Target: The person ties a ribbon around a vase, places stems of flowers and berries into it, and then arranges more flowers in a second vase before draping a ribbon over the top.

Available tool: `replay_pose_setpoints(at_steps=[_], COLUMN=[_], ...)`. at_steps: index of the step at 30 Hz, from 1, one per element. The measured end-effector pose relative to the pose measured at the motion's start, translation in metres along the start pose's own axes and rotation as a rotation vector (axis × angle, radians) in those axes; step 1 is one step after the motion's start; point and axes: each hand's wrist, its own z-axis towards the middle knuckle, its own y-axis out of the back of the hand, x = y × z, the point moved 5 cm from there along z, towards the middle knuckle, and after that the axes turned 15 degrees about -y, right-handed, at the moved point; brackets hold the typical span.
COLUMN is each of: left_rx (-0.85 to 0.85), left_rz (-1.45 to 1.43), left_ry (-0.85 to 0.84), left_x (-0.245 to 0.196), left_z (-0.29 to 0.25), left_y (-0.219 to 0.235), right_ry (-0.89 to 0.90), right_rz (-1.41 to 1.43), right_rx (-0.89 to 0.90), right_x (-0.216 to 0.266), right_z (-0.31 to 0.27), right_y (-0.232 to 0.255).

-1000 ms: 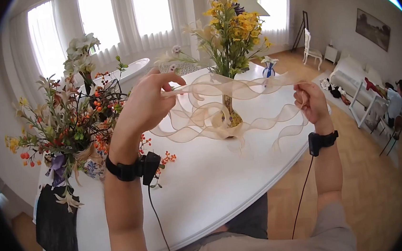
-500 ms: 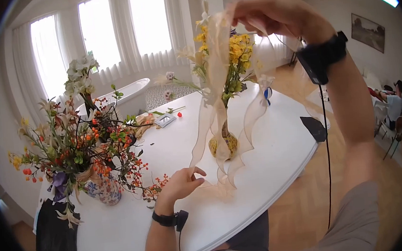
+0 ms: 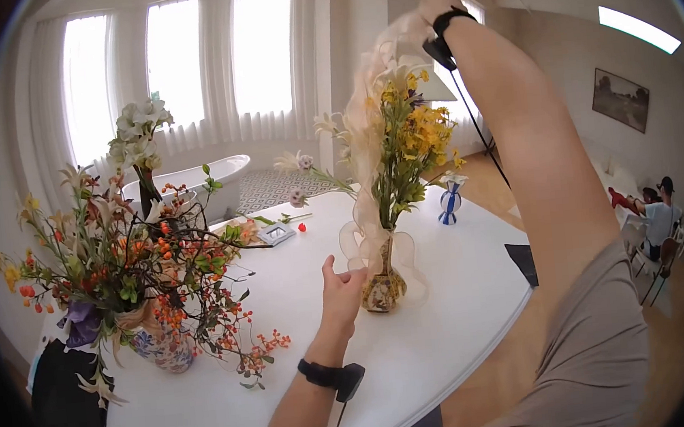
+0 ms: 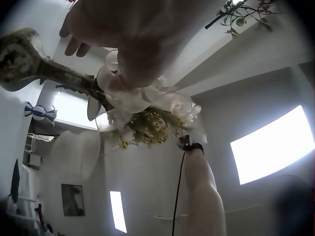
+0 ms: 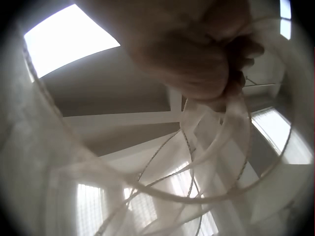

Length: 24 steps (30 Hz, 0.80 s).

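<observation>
High above the flowers, my right hand (image 3: 439, 3) pinches a sheer cream ribbon (image 3: 364, 118). The ribbon (image 5: 236, 123) loops down from its curled fingers in the right wrist view. In the head view it hangs in waves along the left side of the yellow and white flowers (image 3: 424, 129), down to the neck of a patterned yellow-brown vase (image 3: 385, 291). Low beside that vase is my left hand (image 3: 340, 299), thumb raised and fingers extended toward the ribbon's lower loops. In the left wrist view, the left hand (image 4: 133, 37) overlaps the ribbon.
Left on the white table (image 3: 294, 413) stands a blue-patterned vase (image 3: 162, 347) with orange berry branches (image 3: 239, 336) reaching out. A small blue-and-white vase (image 3: 450, 204) stands behind right. Further back lie a small grey frame (image 3: 276, 234) and a red berry (image 3: 302, 227).
My right hand, first level with the left and stretching the ribbon sideways, has risen high above the flowers. My left hand dropped to the table, then moved right toward the vase. The ribbon now hangs vertically.
</observation>
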Motion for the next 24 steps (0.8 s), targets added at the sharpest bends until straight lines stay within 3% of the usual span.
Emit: replay_pose_setpoints(at_steps=[1,2,3,4,5,6,7,8,10,12,13,14,15,17,21,24], left_rx=[-0.002,-0.025,-0.042,-0.037,-0.069,-0.095,-0.089,-0.109,-0.119,-0.227,-0.225,-0.284,-0.341,-0.334,-0.314,-0.120], left_rz=[-0.011,-0.030,-0.042,-0.041,0.007,0.057,0.053,0.108,0.176,0.475,0.484,0.555,0.625,0.685,0.950,0.884], left_ry=[-0.007,-0.022,-0.027,-0.020,-0.083,-0.139,-0.134,-0.203,-0.250,-0.560,-0.547,-0.694,-0.844,-0.977,-1.044,-0.845], left_x=[-0.002,0.000,0.004,0.015,0.030,0.038,0.040,0.037,0.036,0.009,-0.001,-0.024,-0.049,-0.092,-0.149,-0.182], left_z=[0.002,0.002,-0.002,-0.001,0.004,0.002,-0.002,-0.003,-0.013,-0.018,-0.020,-0.023,-0.024,-0.008,0.068,0.139], left_y=[0.001,0.005,0.010,0.015,0.021,0.025,0.025,0.026,0.025,0.017,0.012,0.005,-0.002,-0.014,-0.031,-0.038], right_ry=[-0.111,-0.015,-0.077,0.133,0.009,-0.222,-0.389,-0.349,-0.412,-0.527,-0.595,-0.664,-0.637,-0.651,-0.634,-0.606], right_rz=[-0.003,-0.184,-0.242,-0.483,-0.453,-0.180,0.020,0.343,0.764,1.171,1.333,1.497,1.514,1.457,1.392,1.381], right_rx=[0.108,0.187,0.245,0.406,0.577,0.726,0.838,1.128,1.258,1.249,1.247,1.232,1.204,1.148,1.083,1.059], right_x=[-0.034,-0.070,-0.102,-0.132,-0.149,-0.193,-0.206,-0.225,-0.248,-0.252,-0.255,-0.258,-0.250,-0.255,-0.251,-0.250], right_z=[-0.010,0.012,-0.011,-0.026,-0.072,-0.094,-0.150,-0.187,-0.265,-0.333,-0.365,-0.389,-0.403,-0.426,-0.432,-0.415], right_y=[-0.015,-0.065,-0.075,-0.104,-0.094,-0.122,-0.103,-0.116,-0.128,-0.121,-0.122,-0.124,-0.111,-0.119,-0.108,-0.096])
